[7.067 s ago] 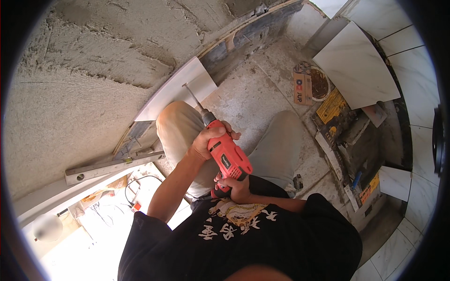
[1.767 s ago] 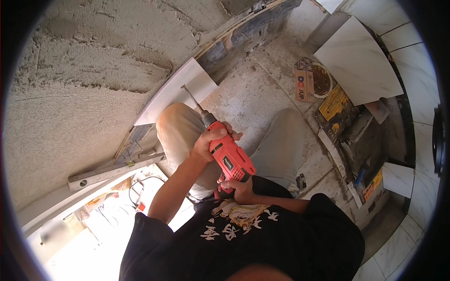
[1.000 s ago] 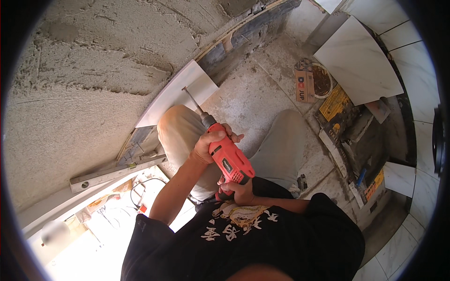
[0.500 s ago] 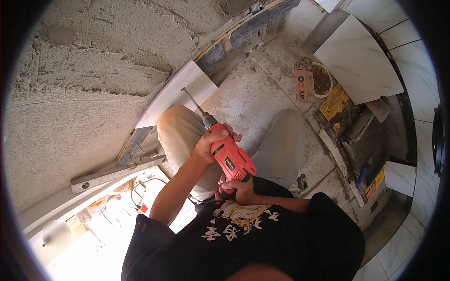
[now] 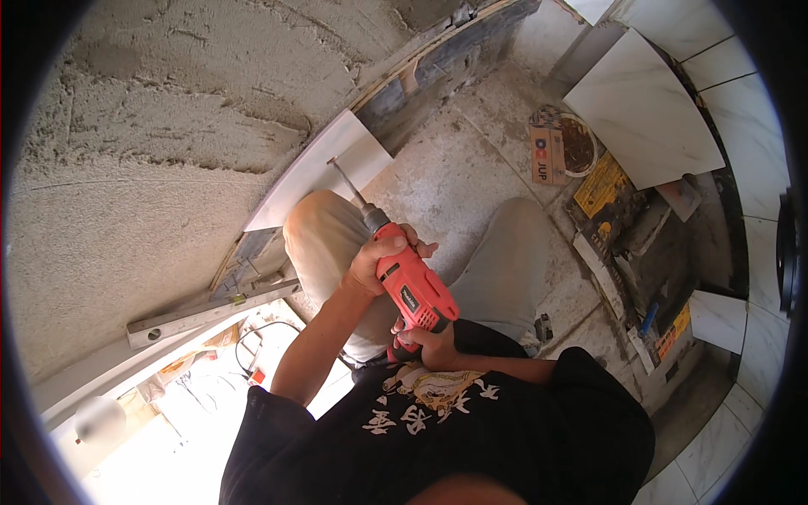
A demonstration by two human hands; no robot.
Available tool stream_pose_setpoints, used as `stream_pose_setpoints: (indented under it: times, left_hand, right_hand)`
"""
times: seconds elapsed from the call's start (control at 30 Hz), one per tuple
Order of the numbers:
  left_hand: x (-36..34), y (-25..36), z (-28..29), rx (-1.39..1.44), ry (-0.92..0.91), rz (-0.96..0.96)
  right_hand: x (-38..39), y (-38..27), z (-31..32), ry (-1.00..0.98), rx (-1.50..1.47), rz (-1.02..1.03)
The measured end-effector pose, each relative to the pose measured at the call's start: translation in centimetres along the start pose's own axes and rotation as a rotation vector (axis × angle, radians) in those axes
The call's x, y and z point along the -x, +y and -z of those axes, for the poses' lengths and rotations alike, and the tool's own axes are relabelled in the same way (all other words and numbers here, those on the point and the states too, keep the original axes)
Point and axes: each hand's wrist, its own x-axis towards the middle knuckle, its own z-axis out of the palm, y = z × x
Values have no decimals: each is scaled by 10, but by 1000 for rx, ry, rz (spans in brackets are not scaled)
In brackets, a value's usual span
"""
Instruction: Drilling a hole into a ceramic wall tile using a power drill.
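Note:
Both of my hands hold a red power drill with a black rear end, slanting up and to the left above my knees. My left hand wraps round the front of its body, just behind the dark chuck. Lower down, my right hand grips the handle close to my shirt. A long thin bit with a wider tip reaches from the chuck over a white tile against the wall. Whether the tip touches that tile I cannot tell.
Rough cement wall rises at the left, with a spirit level below it. A large marbled tile leans at the right. Nearby are a cardboard box, a round container and a dusty trough-like area.

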Motion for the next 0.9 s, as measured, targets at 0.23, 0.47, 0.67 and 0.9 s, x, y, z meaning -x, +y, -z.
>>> stream_pose_setpoints:
  times: [0.23,0.47,0.67,0.9]
  left_hand:
    - [1,0,1,14,-33,-9]
    - [1,2,-6,-42,5,-13]
    - [1,1,-7,-38,-4,-11]
    - [0,0,-2,19,-17,-8]
  right_hand:
    - [2,-1,-2,-16,59,17]
    - [2,-1,-2,-12,73,15]
    - [2,1,1,-22,68,19]
    - [2,-2,-2,8,38,11]
